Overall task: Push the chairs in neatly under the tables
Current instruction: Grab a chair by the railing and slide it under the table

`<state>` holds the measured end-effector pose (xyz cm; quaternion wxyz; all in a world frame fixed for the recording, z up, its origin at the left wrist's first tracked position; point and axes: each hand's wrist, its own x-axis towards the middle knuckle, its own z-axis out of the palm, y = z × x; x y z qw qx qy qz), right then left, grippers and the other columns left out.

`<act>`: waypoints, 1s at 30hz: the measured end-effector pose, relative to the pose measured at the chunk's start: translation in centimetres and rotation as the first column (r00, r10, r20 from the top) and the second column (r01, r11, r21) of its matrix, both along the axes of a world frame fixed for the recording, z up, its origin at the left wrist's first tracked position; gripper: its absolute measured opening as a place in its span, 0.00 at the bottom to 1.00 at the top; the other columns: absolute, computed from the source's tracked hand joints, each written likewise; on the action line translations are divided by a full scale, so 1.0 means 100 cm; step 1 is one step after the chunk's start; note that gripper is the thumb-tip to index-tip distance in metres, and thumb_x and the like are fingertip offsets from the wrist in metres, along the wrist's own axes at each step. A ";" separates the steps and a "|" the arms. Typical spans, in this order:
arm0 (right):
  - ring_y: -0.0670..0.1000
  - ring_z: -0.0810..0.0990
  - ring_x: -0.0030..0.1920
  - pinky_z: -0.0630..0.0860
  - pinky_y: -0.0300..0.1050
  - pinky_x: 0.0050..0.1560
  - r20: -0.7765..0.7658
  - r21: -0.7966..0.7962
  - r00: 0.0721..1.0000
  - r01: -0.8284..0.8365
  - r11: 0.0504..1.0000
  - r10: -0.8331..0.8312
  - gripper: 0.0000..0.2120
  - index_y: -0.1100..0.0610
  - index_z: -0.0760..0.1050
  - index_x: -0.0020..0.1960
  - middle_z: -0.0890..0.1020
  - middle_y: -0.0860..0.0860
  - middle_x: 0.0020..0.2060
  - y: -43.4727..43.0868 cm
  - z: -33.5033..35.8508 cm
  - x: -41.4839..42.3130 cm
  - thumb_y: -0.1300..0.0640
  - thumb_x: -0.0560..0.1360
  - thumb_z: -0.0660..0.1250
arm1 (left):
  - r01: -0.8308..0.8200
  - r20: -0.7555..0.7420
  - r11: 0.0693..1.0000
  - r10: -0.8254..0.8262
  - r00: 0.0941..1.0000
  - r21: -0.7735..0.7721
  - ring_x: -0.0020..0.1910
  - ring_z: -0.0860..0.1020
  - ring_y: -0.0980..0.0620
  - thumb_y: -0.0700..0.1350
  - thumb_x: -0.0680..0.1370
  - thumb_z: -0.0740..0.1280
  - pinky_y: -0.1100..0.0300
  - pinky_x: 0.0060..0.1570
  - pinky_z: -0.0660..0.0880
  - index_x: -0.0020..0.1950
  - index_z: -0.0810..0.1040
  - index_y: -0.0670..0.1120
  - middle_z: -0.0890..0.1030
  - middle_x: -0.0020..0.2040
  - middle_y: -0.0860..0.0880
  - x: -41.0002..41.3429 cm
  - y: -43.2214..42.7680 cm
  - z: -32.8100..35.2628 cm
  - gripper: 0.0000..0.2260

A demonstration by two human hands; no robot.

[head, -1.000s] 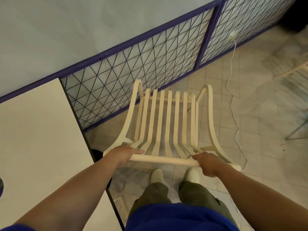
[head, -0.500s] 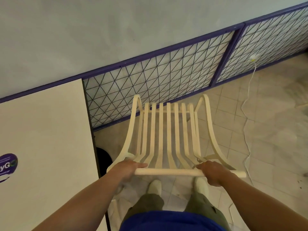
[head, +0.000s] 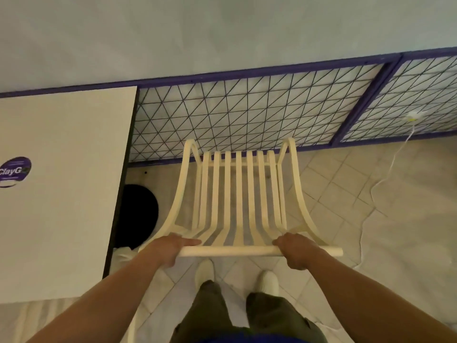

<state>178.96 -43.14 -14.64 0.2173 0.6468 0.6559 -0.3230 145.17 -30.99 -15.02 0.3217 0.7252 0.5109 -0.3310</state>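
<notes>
A pale wall [head: 222, 33] fills the view from 10 to 2 o'clock, and a tiled floor [head: 371, 219] spreads from 3 to 6 o'clock. A white square table [head: 61, 219] takes up the 9 o'clock side, its far edge against the wall. From 12 to 2 o'clock, below the wall, runs a purple-framed wire mesh panel [head: 247, 112]. The cream slatted chair [head: 238, 194] stands at the centre, just beside the table's 3 o'clock edge and not under it. Its seat front points to 12 o'clock toward the mesh, and its top rail lies nearest the person. The left hand [head: 168, 248] grips the rail near its 9 o'clock end, fingers curled round it and one finger lying along the rail toward 3 o'clock. The right hand [head: 295, 251] grips the rail near its 3 o'clock end, fingers wrapped over the top. A black round table base [head: 138, 216] shows on the floor between table edge and chair. A white cable [head: 393, 164] trails over the tiles at 2 to 3 o'clock. Two pale shoes [head: 204, 271] stand at 6 o'clock below the rail. A purple sticker [head: 15, 170] sits on the table at 9 o'clock.
</notes>
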 end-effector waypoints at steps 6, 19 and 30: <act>0.53 0.77 0.61 0.73 0.50 0.65 0.013 -0.022 0.995 -0.096 0.995 0.096 0.25 0.51 0.68 0.72 0.75 0.52 0.63 0.002 0.004 0.019 0.61 0.77 0.67 | -0.012 0.027 0.999 0.013 1.000 -0.032 0.59 0.77 0.47 0.35 0.79 0.67 0.52 0.62 0.75 0.74 0.58 0.74 0.69 0.70 0.50 0.004 -0.027 -0.010 0.39; 0.52 0.76 0.63 0.72 0.49 0.66 0.059 -0.058 0.997 -0.044 0.997 0.048 0.31 0.46 0.63 0.76 0.74 0.50 0.67 0.001 0.005 0.015 0.63 0.76 0.67 | 0.079 -0.026 0.997 -0.079 0.997 -0.016 0.51 0.79 0.48 0.36 0.77 0.68 0.54 0.53 0.79 0.77 0.55 0.71 0.75 0.61 0.49 0.010 -0.040 -0.007 0.41; 0.51 0.76 0.61 0.73 0.51 0.65 0.111 -0.098 0.990 0.094 0.991 -0.083 0.37 0.36 0.57 0.77 0.73 0.48 0.66 -0.001 0.010 0.020 0.58 0.75 0.68 | 0.169 0.105 0.985 -0.165 0.981 -0.023 0.62 0.76 0.46 0.39 0.78 0.67 0.50 0.61 0.75 0.79 0.59 0.61 0.74 0.68 0.48 0.041 -0.041 -0.007 0.34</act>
